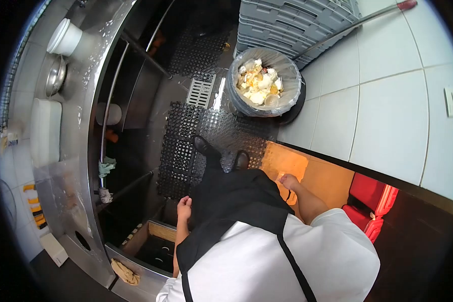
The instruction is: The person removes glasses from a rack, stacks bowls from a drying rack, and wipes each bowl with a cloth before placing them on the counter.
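Note:
My left hand (184,206) hangs at my side with its fingers curled in, and I see nothing in it. It is beside my black apron (236,199), near the steel counter's open drawer (161,249). On the other side, my right hand (289,181) is closed over the orange-lit floor by the doorway. Something pale shows by its fingers, too small to make out. A thin dark cord (288,195) hangs just below that hand. Ahead stands a round bin (235,103) lined with a clear bag, with food scraps (260,84) inside.
Grey stacked crates (282,25) and a long-handled pole (347,27) stand behind the bin. To the left, a wet steel counter (68,186) carries a white tub (65,38), a metal bowl (56,76) and a tan cloth (125,272). Black perforated mats (178,146) cover the floor.

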`<control>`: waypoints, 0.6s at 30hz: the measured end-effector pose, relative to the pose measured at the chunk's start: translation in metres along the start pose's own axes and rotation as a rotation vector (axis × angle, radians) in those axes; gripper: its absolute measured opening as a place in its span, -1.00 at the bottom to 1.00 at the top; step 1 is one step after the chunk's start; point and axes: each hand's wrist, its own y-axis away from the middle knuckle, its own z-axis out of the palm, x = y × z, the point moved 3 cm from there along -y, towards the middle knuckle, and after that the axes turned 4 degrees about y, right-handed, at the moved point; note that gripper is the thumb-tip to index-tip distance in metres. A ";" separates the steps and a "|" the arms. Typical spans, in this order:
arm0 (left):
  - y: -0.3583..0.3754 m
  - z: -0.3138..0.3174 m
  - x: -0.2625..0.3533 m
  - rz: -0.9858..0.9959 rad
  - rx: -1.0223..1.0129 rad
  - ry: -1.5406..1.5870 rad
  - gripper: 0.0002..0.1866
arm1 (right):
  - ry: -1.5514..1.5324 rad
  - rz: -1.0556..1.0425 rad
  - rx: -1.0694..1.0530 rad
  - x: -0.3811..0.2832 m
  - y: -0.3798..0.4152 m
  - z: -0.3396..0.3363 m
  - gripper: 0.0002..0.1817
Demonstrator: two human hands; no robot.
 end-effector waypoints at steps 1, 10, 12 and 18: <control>0.003 -0.001 -0.002 -0.058 -0.027 -0.015 -0.69 | -0.188 0.018 0.046 -0.001 0.003 -0.001 -0.79; -0.034 -0.025 -0.009 -0.190 0.011 0.040 -0.65 | -0.466 -0.034 0.267 -0.085 0.004 -0.043 -0.66; -0.040 -0.019 0.007 -0.080 0.010 0.055 -0.64 | -0.404 -0.066 0.259 -0.095 0.002 -0.047 -0.65; -0.043 0.000 0.038 0.081 -0.012 -0.025 -0.59 | -0.365 -0.040 0.233 -0.091 0.005 -0.050 -0.70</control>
